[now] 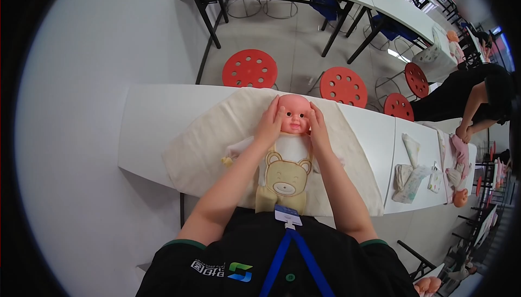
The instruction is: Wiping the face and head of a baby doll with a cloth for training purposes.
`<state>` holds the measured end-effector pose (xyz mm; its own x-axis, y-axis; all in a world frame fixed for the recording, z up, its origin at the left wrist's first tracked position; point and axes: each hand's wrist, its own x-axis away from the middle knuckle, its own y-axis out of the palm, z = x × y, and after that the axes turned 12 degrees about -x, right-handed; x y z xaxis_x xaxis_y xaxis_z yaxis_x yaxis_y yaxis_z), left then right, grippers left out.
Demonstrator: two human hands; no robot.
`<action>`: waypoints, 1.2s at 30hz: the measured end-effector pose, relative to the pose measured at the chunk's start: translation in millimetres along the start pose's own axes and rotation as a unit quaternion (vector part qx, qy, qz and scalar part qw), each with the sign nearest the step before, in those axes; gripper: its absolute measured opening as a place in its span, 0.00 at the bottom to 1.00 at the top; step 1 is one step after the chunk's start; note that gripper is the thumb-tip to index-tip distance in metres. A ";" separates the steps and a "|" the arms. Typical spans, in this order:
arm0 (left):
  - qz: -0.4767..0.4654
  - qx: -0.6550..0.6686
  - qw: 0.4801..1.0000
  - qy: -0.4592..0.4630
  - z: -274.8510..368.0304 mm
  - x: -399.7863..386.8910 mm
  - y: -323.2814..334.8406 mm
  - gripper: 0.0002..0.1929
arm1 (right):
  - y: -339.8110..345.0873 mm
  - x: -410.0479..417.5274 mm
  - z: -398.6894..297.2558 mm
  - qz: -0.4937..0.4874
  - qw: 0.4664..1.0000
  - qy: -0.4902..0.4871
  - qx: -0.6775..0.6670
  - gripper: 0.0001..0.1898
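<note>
A baby doll (294,112) lies face up on a cream blanket (203,150) spread over a white table. It wears a white top and a yellowish bib garment with a bear face (285,177). My left hand (269,122) rests against one side of the doll's head, fingers extended together. On the other side of the head lies my right hand (319,128), its fingers along the temple and cheek. The head is between both palms. My forearms partly cover the doll's sleeves.
Red stools (249,69) stand beyond the table's far edge. Folded cloths (407,179) lie on the adjoining table (390,199) at the right, where another person's hands (464,133) touch pink doll clothing (460,150). A white wall (81,134) is at the left.
</note>
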<state>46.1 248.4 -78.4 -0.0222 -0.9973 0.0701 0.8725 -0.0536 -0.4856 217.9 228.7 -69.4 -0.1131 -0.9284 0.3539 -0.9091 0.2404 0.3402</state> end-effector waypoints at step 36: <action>0.039 -0.030 0.998 -0.036 10.6 -13.0 9.3 0.26 | 24.4 -9.8 -0.9 0.041 0.973 -0.145 0.172 0.24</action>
<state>59.7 261.4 -74.6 0.0817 -0.9924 0.0926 0.8399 0.0185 -0.5425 197.2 243.9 -63.8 -0.2536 -0.9632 0.0897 -0.9672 0.2538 -0.0090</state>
